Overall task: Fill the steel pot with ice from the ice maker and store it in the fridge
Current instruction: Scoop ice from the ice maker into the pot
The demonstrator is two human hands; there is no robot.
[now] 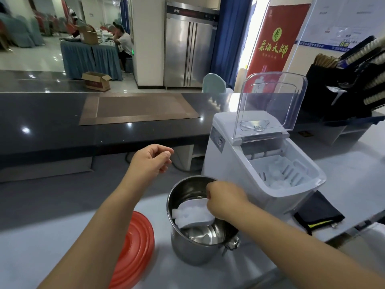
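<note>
Head view, lower middle of the frame: the steel pot stands on the pale bench, just beside the front of the ice maker; my right hand is curled round the back end of a white scoop, which tilts down inside the pot's mouth with a load of ice on it; my left hand hovers left of the pot, fingers loosely curled, holding nothing. The pot shows only a few pieces on its shiny bottom, so I judge the filling barely begun; the maker's clear lid stands raised, and its white basket has a small heap of ice in it. Once filled, the pot should be heavy, cold and probably wet and slippery on its smooth wall; I would take it by the side handle at lower right and steady the opposite wall with the other hand. A red lid lies at lower left; a tall steel cabinet, perhaps the fridge, stands in the upper middle.
</note>
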